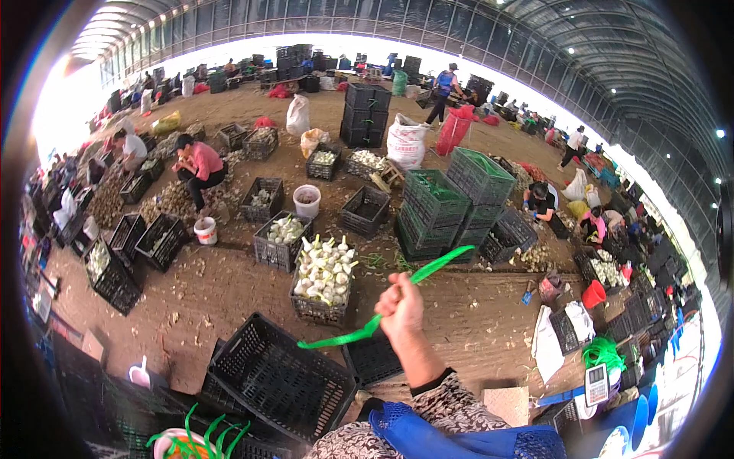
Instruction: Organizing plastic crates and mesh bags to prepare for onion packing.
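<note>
My right hand (401, 307) is raised in a fist before me, gripping a bright green plastic strip (441, 265). One end of the strip rises to the right of the fist and the other hangs down to the left. My left hand is out of view. Below the strip, a large black plastic crate (281, 378) lies tilted with its perforated floor showing. Partly behind my forearm sits another black crate (373, 358). Beyond them stands a crate heaped with trimmed garlic bulbs (324, 269). At the lower left, a tub (163, 444) holds more green strips (212, 427).
Green-netted crates (430, 212) are stacked ahead. A second crate of garlic (285, 229) and a white bucket (307, 201) stand at centre left. A person in a pink top (203, 160) squats by garlic heaps. A calculator (596, 384) and a red bucket (594, 294) are at right.
</note>
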Available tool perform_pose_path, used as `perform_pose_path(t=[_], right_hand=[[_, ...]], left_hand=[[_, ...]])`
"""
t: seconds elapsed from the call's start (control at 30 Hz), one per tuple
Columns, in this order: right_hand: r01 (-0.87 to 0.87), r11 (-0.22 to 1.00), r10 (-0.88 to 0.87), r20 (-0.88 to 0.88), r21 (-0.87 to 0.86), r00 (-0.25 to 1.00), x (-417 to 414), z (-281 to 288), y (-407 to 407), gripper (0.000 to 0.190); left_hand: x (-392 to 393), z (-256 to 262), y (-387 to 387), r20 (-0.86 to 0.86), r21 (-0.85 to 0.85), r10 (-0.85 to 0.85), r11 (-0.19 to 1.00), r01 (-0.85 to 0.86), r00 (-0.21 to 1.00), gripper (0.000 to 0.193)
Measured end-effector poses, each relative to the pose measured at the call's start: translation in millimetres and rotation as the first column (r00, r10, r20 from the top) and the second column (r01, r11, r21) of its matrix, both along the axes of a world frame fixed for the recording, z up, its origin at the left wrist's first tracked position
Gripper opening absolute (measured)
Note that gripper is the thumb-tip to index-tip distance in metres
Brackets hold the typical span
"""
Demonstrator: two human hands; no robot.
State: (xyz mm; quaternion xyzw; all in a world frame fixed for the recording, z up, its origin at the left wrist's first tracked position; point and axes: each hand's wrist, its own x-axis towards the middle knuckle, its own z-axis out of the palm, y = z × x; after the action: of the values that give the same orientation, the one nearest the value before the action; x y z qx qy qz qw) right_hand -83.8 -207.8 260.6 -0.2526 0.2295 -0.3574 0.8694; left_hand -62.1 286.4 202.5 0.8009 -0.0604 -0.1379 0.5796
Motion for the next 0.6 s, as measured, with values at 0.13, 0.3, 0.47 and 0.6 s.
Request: perform_pose_path(t=[0.13, 0.3, 0.47, 0.6], right_hand=[[-0.462, 0.861, 0.453, 0.094, 0.214, 0.887, 29.6, 0.2, 54.0, 0.020], [-0.738, 0.596, 0.787, 0.048, -0.317, 0.615, 32.2, -9.0, 136.6, 0.031], [-0.798, 0.397, 0.913, 0.109, -0.454, 0.392, 33.1, -29.3, 113.0, 0.023], [-0.780, 0.457, 0.841, -0.078, -0.428, 0.535, 31.3, -74.1, 36.3, 0.024]], left_hand=[[-15.5, 20.2, -65.9, -0.018, 0.000, -0.099, 0.995, 0.099, 0.995, 0.023], [-4.3, 40.2, -209.2, -0.441, -0.446, -0.325, 0.888, 0.110, 0.836, 0.023], [53.6, -0.2, -195.9, -0.272, -0.428, -0.020, 0.898, -0.102, 0.962, 0.022], [123.9, -21.3, -176.1, -0.143, -0.405, 0.251, 0.868, -0.288, 0.957, 0.022]])
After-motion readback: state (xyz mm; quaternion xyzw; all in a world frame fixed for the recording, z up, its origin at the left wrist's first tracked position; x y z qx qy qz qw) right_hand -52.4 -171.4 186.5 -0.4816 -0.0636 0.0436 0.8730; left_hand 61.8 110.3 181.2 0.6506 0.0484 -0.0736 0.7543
